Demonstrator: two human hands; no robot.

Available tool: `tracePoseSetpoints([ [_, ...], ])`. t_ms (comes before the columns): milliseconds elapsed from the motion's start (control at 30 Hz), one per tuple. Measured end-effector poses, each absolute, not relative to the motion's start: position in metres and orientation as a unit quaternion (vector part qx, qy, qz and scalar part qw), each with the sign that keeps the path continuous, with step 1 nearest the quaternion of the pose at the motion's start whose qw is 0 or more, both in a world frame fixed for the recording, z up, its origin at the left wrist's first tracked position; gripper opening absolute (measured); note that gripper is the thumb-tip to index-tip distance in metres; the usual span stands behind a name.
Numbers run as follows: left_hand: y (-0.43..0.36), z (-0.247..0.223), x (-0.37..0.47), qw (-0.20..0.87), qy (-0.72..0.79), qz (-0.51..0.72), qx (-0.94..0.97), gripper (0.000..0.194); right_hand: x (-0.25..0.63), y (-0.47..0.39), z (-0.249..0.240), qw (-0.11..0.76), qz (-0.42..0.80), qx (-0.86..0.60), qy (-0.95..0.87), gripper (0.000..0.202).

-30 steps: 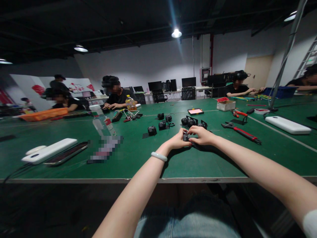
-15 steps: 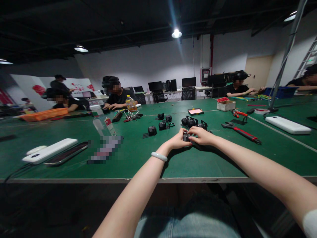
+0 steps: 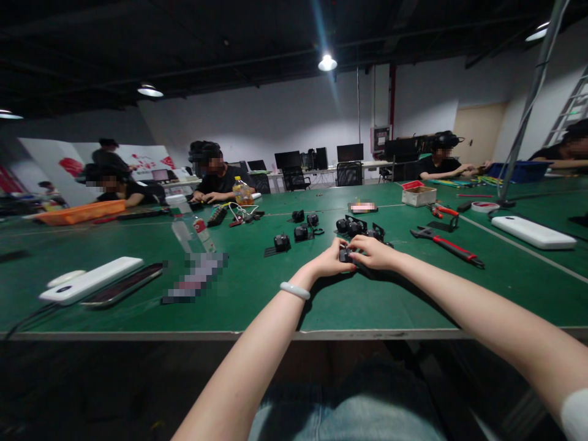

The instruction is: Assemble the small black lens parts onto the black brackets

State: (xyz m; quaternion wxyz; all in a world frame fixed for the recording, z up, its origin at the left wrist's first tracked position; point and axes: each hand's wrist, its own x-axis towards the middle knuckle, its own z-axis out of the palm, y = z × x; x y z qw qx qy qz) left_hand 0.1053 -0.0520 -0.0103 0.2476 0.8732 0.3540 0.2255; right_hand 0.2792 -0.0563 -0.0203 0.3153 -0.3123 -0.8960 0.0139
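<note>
My left hand is closed around the left side of a small black block-like part just above the green table. From the other side, the fingers of my right hand press on the same part; they hide much of it. Just beyond my hands stands a cluster of black parts with flat brackets. Left of that cluster sit several similar black parts, among them one on a slotted plate and another with a ring-like piece.
An adjustable wrench with red-black handle lies to the right, near orange-handled pliers and a white power bank. On the left are another white power bank, a phone and a clear bottle. Co-workers sit across the table.
Almost nothing differs. Both hands stay on the small black part, with only a slight shift of the fingers and of the camera view.
</note>
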Motion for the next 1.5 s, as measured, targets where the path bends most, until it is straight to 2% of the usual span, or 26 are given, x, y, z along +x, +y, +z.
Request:
tracePoseSetpoints([
  [867,-0.0457,-0.0175,0.1032,0.246,0.339,0.243,0.875,0.055,0.2773,-0.0572,-0.0199,0.316,0.035,-0.331,-0.888,0.020],
  [1233,-0.0488,-0.0139,0.1033,0.240,0.352,0.231,0.875,0.056,0.2762,-0.0639,-0.0201,0.357,0.071,-0.301,-0.882,0.038],
  [1500,-0.0508,-0.0129,0.1042,0.236,0.350,0.237,0.875,0.055,0.2761,-0.0597,-0.0220,0.340,0.058,-0.300,-0.889,0.030],
])
